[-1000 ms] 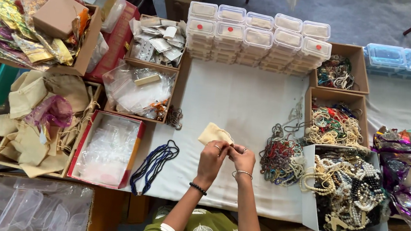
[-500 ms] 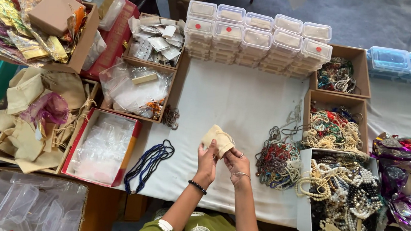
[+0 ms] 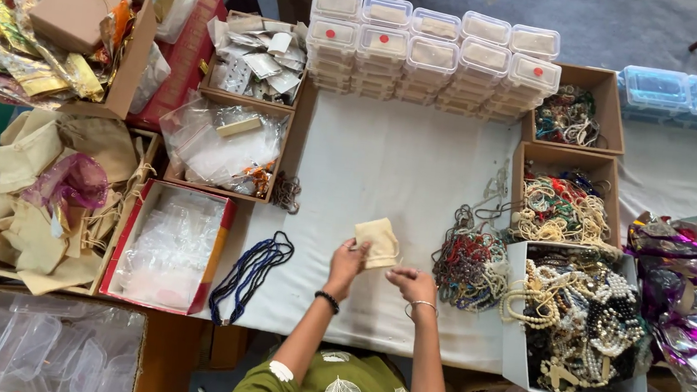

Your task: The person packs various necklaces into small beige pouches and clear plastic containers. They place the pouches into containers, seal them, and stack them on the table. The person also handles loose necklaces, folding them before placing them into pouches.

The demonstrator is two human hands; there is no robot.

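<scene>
— What do you see from the head camera?

— I see both hands over the white cloth (image 3: 385, 165), near the front edge of the table. The left hand (image 3: 346, 263) is closed on the lower left edge of a small beige cloth pouch (image 3: 377, 242), thumb and fingers pinching it. The right hand (image 3: 413, 284) sits just below and right of the pouch, fingers curled loosely; I cannot tell whether it grips anything.

— What differs from half a second ago?

— Earlier both hands met at the pouch and held it up together. Now the right hand has come away from it and lies lower, while the left alone keeps hold. The pouch hangs slightly lower than before.

— And around them?

— A heap of mixed bead necklaces (image 3: 467, 261) lies just right of the hands. A dark blue bead strand (image 3: 254, 272) lies to the left on the cloth. A white box of pearl strings (image 3: 577, 321) stands further right, and stacked clear plastic boxes (image 3: 428, 52) line the far edge. Those have not moved.
</scene>
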